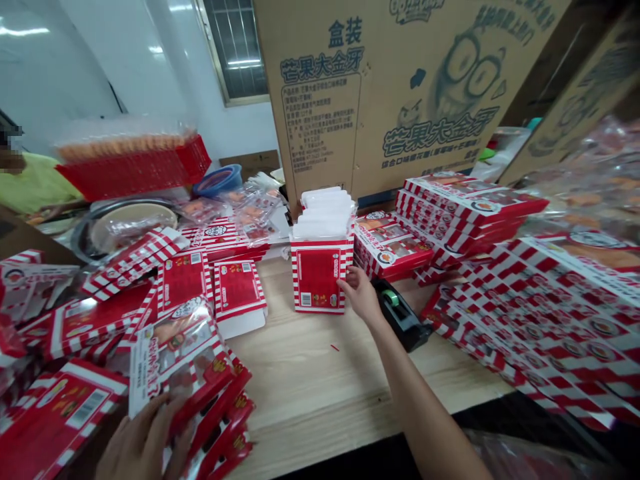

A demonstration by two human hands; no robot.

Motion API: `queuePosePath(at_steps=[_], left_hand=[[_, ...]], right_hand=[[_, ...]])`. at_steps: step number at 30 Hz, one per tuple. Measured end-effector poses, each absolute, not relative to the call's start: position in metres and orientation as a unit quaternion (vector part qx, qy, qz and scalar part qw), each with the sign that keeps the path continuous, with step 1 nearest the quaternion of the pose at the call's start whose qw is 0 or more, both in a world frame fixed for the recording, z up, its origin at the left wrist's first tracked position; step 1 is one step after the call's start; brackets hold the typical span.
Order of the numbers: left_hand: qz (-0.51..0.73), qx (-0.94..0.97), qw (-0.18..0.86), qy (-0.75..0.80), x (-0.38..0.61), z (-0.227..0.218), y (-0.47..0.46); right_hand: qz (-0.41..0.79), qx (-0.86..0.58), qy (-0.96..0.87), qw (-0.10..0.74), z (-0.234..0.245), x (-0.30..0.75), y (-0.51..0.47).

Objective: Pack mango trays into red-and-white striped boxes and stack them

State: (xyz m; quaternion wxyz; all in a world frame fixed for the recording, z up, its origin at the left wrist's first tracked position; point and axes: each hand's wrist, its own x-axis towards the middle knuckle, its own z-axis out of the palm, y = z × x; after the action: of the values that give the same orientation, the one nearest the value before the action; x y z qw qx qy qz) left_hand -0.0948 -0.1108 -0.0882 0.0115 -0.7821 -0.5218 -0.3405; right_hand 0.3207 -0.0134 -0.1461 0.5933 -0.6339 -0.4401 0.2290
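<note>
At the lower left, my left hand is closed at the near edge of a red-and-white snack box with a clear window. That box lies tilted on top of a stack of similar boxes. The hand is slightly blurred and its thumb is hard to make out. My right hand reaches to the middle of the table and grips the right edge of an upright snack box. This box stands at the front of a row with white flaps sticking up, its red back panel facing me.
A black tape dispenser sits right of my right hand. Stacked snack boxes fill the right side. Loose boxes crowd the left. Behind stand a large carton and a red tray. A person in yellow is at far left.
</note>
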Motion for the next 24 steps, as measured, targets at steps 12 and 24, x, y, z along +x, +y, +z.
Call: queuePosePath(at_steps=[12,24], left_hand=[[-0.55,-0.608,-0.358,-0.448,0.105,-0.077,-0.098],[-0.58,-0.565,-0.353,-0.469,0.109,-0.072,-0.112]], right_hand=[[0.259,-0.554,-0.529,0.588,-0.129,0.291,-0.162],[0.072,-0.487,-0.634,0.596,-0.097,0.269,-0.178]])
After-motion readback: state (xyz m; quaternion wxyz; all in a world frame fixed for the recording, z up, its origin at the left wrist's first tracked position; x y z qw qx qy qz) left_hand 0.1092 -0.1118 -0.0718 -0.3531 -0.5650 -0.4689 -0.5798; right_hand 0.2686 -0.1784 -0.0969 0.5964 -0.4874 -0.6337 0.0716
